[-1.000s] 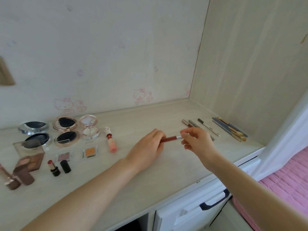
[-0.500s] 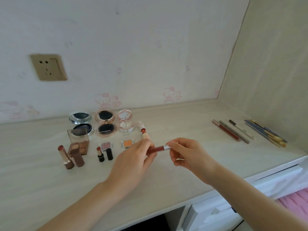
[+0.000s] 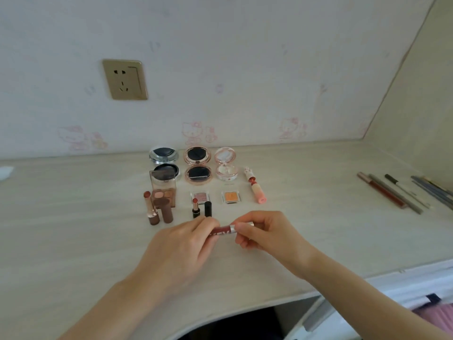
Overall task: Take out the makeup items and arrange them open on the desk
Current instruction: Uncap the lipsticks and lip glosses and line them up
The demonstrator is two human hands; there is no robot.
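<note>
A dark red lip gloss tube (image 3: 223, 230) with a silver cap is held level above the desk (image 3: 73, 217). My left hand (image 3: 181, 244) grips its red body, and my right hand (image 3: 264, 235) pinches the silver cap end. Just behind the hands, opened makeup is laid out: three round compacts (image 3: 197, 165), an eyeshadow palette (image 3: 163, 190), two small eyeshadow pans (image 3: 230, 197), two uncapped lipsticks (image 3: 150, 208) with caps beside them, and a pink lip tube (image 3: 256, 188) lying flat.
Several pencils and brushes (image 3: 397, 192) lie in a row at the desk's right end by the side panel. A wall socket (image 3: 125, 79) sits above the desk. A white drawer front (image 3: 367, 303) is below the desk edge at right.
Both hands carried the lip gloss tube left, away from the pencil row, to in front of the lipsticks. The view has swung left with them.
</note>
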